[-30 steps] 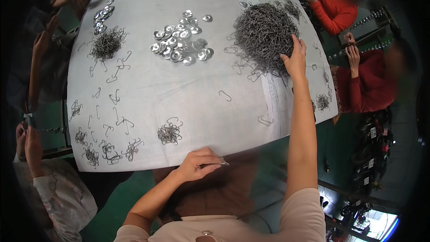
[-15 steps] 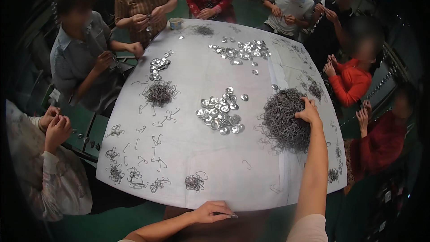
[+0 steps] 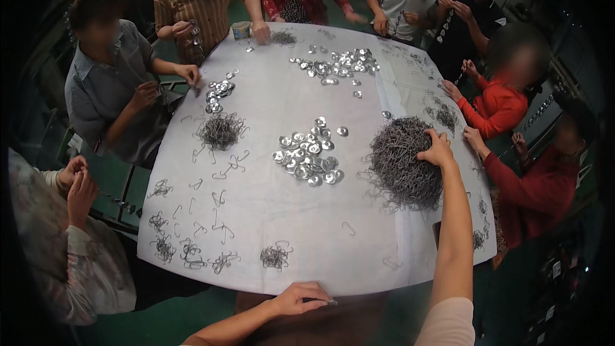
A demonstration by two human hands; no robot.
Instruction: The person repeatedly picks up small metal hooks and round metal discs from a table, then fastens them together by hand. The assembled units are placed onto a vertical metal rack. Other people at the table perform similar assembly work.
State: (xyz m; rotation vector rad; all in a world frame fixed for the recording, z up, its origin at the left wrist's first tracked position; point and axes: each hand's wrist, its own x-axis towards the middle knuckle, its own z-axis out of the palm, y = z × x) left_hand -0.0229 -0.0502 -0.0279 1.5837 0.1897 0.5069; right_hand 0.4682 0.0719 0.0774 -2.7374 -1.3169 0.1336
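My right hand (image 3: 437, 148) reaches over the big heap of grey wire hooks (image 3: 405, 173) at the right of the table. Its thumb and fingers curl into the heap's upper right side; the fingertips are partly hidden among the hooks. Down at the near table edge, my left hand (image 3: 301, 298) is closed, pinching a small shiny metal piece (image 3: 331, 302) whose shape is mostly hidden. Left of the big heap lies a group of silvery metal discs (image 3: 307, 157) with holes in their middles.
A white cloth covers the table (image 3: 320, 230). Smaller hook piles (image 3: 221, 131) and loose hooks lie along the left and near sides. More discs (image 3: 349, 64) sit farther back, near a small tub (image 3: 241, 30). Several people work around the edges, some holding metal chains (image 3: 443, 29).
My right hand stays at the heap, its fingers shifted slightly. My left hand keeps its pinch. At the far side a co-worker in stripes has put a hand on the table; a red-sleeved arm reaches out.
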